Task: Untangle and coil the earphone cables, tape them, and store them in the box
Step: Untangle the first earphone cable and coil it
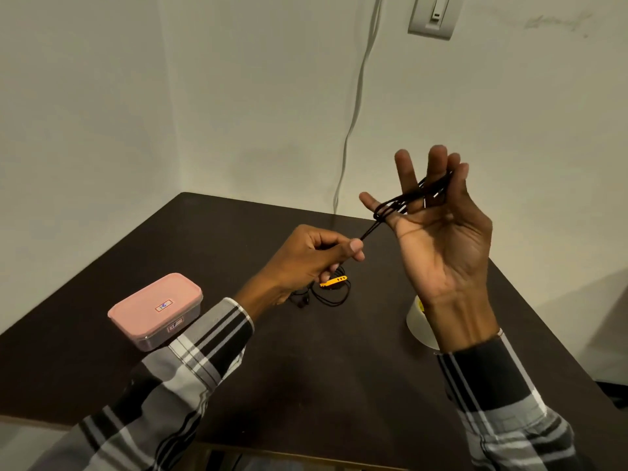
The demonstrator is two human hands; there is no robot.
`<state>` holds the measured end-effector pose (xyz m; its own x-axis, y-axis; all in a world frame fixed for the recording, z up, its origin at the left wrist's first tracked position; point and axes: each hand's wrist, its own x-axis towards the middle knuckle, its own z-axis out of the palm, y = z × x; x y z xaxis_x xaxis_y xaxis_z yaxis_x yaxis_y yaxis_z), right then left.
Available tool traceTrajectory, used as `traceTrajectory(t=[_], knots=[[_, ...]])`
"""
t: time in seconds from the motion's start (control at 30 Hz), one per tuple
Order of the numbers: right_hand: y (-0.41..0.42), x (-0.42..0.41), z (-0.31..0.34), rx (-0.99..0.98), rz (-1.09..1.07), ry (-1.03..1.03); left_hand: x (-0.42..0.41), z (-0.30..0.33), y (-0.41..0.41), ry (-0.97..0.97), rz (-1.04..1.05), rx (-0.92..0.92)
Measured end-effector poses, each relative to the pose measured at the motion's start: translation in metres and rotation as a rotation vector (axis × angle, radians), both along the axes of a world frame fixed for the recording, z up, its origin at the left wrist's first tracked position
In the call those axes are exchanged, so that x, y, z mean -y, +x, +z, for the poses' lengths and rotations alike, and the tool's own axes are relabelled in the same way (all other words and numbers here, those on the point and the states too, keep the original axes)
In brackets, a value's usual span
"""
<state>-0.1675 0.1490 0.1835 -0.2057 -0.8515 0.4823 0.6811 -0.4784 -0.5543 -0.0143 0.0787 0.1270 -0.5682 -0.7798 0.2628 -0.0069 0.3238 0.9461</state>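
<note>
A black earphone cable [404,200] is looped several times between the thumb and little finger of my right hand [441,232], which is raised palm toward me with fingers spread. My left hand [316,256] pinches the free end of that cable just below the right thumb. A second black earphone [331,290] with a yellow clip lies in a loose heap on the dark table [306,368], partly hidden behind my left hand. The box [156,311], with a closed pink lid, stands at the left. A white tape roll [419,322] sits behind my right wrist.
The table fills a corner between two pale walls. A white cord [353,113] hangs down the back wall to the table's far edge, beside a wall switch [435,15]. The table's front edge runs below my sleeves.
</note>
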Motion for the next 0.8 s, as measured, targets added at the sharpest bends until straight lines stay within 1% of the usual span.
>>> traceTrajectory(t=[0.03, 0.07, 0.13, 0.2, 0.27, 0.37, 0.4, 0.47, 0.57, 0.63, 0.7, 0.8], knots=[[-0.001, 0.005, -0.002, -0.058, -0.069, 0.01, -0.001, -0.002, -0.001, -0.011, -0.013, 0.02], [-0.002, 0.009, -0.006, -0.166, -0.167, 0.019, -0.002, -0.003, -0.001, -0.029, -0.021, 0.042], [-0.005, 0.015, -0.014, -0.483, -0.433, 0.027, -0.003, -0.004, 0.001, -0.088, -0.018, 0.092], [-0.009, 0.017, -0.022, -0.812, -0.597, -0.002, -0.002, -0.004, 0.006, -0.161, 0.007, 0.13], [-0.015, 0.018, -0.029, -1.056, -0.616, -0.003, 0.002, -0.003, 0.014, -0.24, 0.041, 0.155], [-0.024, 0.021, -0.041, -1.257, -0.516, 0.112, 0.009, -0.001, 0.024, -0.389, 0.126, 0.202], [-0.024, 0.021, -0.044, -1.291, -0.459, 0.145, 0.01, 0.001, 0.027, -0.447, 0.161, 0.219], [-0.024, 0.018, -0.047, -1.286, -0.312, 0.186, 0.011, 0.008, 0.032, -0.543, 0.194, 0.253], [-0.023, 0.011, -0.045, -1.193, -0.086, 0.236, 0.012, 0.02, 0.036, -0.633, 0.109, 0.283], [-0.024, 0.009, -0.043, -1.202, 0.042, 0.232, 0.012, 0.024, 0.037, -0.661, 0.026, 0.276], [-0.025, 0.007, -0.042, -1.185, 0.161, 0.219, 0.013, 0.025, 0.037, -0.596, -0.065, 0.203], [-0.025, 0.002, -0.042, -1.042, 0.324, 0.204, 0.013, 0.022, 0.033, -0.453, -0.149, 0.051]])
